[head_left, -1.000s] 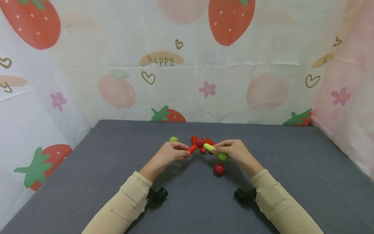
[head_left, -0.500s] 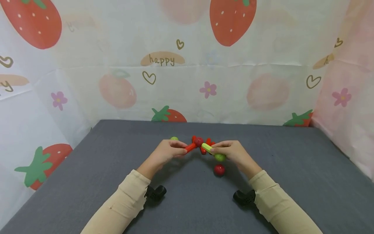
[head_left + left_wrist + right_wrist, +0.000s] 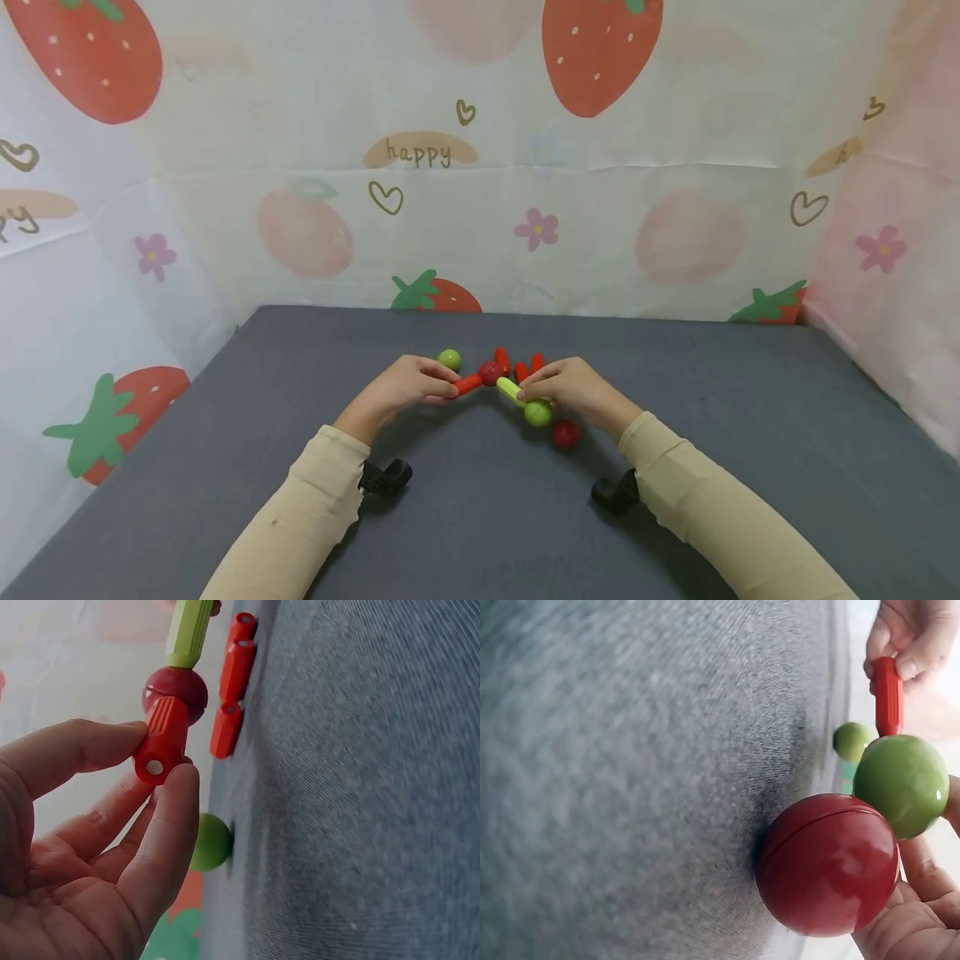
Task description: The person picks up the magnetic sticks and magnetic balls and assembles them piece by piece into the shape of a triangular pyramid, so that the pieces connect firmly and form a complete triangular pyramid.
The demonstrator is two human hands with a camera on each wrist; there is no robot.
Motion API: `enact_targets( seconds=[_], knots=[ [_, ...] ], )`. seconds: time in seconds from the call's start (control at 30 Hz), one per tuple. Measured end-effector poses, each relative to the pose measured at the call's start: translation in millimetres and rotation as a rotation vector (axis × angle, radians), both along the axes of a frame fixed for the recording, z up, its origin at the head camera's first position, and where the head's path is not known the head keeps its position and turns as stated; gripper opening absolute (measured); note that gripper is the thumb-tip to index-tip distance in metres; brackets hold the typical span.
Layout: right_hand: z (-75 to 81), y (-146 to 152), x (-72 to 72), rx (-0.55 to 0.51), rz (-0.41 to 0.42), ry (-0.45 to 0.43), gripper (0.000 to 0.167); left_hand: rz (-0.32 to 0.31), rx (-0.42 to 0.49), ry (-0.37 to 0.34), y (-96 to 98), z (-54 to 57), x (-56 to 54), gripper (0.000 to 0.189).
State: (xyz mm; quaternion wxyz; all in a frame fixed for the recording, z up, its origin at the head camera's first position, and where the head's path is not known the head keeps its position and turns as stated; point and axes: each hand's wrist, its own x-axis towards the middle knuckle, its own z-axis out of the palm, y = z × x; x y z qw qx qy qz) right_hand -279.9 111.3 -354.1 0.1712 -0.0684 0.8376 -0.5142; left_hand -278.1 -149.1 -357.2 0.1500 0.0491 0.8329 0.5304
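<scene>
My left hand (image 3: 401, 390) pinches a red magnetic rod (image 3: 165, 739) between thumb and fingertips; a pale magnet dot shows on its near end. The rod's other end meets a dark red ball (image 3: 491, 372). From that ball a yellow-green rod (image 3: 510, 391) runs toward my right hand (image 3: 581, 392), whose fingers pinch it. At this rod's near end is a green ball (image 3: 901, 786). The joined pieces hang above the table between both hands. Below my right hand, a loose red ball (image 3: 566, 434) rests on the table, partly overlapping the green ball in the right wrist view.
Several red rods (image 3: 226, 730) lie on the grey table (image 3: 480, 517) behind the joined pieces. Another green ball (image 3: 449, 360) sits just beyond my left fingers. A printed strawberry curtain (image 3: 442, 233) borders the table's back and sides.
Both hands have shifted left with the joined rods and balls. The loose green ball at the back shows more fully now, and the red rods behind are less covered.
</scene>
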Motion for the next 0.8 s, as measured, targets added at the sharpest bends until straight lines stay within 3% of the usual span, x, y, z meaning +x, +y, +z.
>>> enact_targets(
  seconds=[0.33, 0.6, 0.8],
  knots=[
    [-1.1, -7.4, 1.1, 0.048, 0.058, -0.03, 0.022, -0.032, -0.05, -0.02, -6.5, -6.7, -3.0, 0.029],
    [-2.5, -12.9, -1.2, 0.053, 0.043, -0.082, 0.022, -0.051, -0.011, -0.045, -7.1, -11.9, -4.5, 0.03],
    [3.5, -19.3, -7.2, 0.053, 0.071, -0.094, 0.034, -0.061, -0.018, -0.048, -5.3, -10.3, -3.0, 0.03]
  ],
)
